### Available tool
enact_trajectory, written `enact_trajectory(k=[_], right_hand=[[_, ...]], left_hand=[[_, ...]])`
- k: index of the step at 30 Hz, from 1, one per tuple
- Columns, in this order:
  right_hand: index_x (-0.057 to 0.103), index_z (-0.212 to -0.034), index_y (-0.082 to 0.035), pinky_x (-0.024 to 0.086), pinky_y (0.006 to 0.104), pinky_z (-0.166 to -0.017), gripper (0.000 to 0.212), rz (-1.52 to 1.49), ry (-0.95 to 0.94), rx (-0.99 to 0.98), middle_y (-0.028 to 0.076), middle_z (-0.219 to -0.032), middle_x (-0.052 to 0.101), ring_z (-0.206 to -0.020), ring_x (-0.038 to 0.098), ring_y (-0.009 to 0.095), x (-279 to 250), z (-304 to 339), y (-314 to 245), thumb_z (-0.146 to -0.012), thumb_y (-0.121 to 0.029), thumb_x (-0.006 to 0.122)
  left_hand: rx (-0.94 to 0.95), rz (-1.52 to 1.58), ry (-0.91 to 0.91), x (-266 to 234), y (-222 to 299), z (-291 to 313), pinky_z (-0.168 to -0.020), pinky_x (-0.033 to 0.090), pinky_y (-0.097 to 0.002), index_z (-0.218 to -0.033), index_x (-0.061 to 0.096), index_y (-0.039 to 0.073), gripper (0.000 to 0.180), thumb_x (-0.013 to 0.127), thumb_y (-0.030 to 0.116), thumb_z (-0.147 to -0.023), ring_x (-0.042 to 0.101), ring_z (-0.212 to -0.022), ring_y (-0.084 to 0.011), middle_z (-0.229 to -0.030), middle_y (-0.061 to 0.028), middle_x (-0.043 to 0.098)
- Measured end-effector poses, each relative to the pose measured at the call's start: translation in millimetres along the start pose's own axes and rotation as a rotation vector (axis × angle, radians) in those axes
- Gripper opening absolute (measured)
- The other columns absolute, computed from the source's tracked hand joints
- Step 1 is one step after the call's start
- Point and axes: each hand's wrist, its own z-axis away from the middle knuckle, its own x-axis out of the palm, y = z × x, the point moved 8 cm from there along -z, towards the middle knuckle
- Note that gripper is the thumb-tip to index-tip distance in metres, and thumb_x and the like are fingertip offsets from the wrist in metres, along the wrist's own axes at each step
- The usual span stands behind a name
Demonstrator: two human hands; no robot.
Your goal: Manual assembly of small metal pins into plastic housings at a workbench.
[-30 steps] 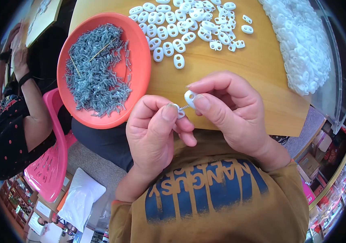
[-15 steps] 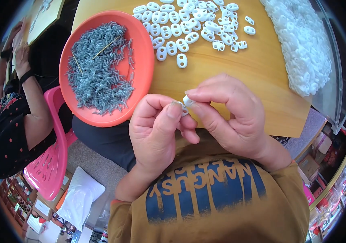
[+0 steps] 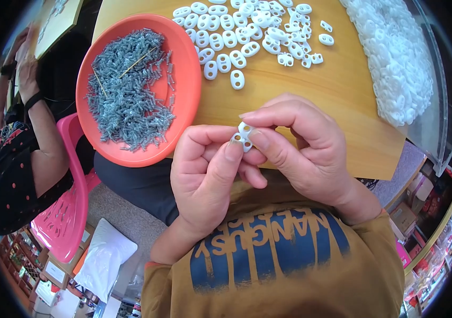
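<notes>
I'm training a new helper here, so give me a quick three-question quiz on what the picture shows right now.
1. True or false: the metal springs lie loose on the bare wooden tabletop.
2. Multiple choice: what pinches the two small white pieces in the middle?
A. One hand
B. Both hands
C. Neither hand
3. Fill in: the big heap of white parts is at the picture's ____ edge.

Key:
1. False; they lie in the red-orange dish.
2. B; left hand and right hand.
3. Right.

The upper white piece (image 3: 244,126), pinched by the right hand (image 3: 310,153), has been brought against the lower white piece (image 3: 243,140) in the left hand (image 3: 202,172). The gap bridged by a spring a second ago has been closed.
</notes>
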Motion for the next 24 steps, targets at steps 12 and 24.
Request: enact_trajectory(k=[12, 24], right_hand=[[0.058, -0.088, 0.002, 0.043, 0.0225, -0.057, 0.01, -0.294, -0.04, 0.377, 0.005, -0.071, 0.057, -0.062, 0.054, 0.01, 3, 6, 20, -0.082, -0.005, 0.054], [0.057, -0.094, 0.001, 0.044, 0.0211, -0.058, 0.013, -0.527, -0.052, 0.409, 0.005, -0.075, 0.057, -0.064, 0.055, 0.009, 3, 12, 19, -0.083, -0.005, 0.052]], left_hand=[[-0.008, -0.043, 0.005, 1, -2, 0, -0.053, 0.05, -0.023, -0.099, 0.04, -0.003, 0.013, 0.044, 0.003, -0.088, 0.058, -0.058, -0.016, -0.081, -0.0174, 0.059], [0.058, -0.037, -0.044, 10, 2, 3, -0.055, 0.049, -0.0255, -0.103, 0.036, -0.002, 0.017, 0.041, 0.001, -0.088, 0.058, -0.06, -0.0185, -0.084, -0.0179, 0.058]])
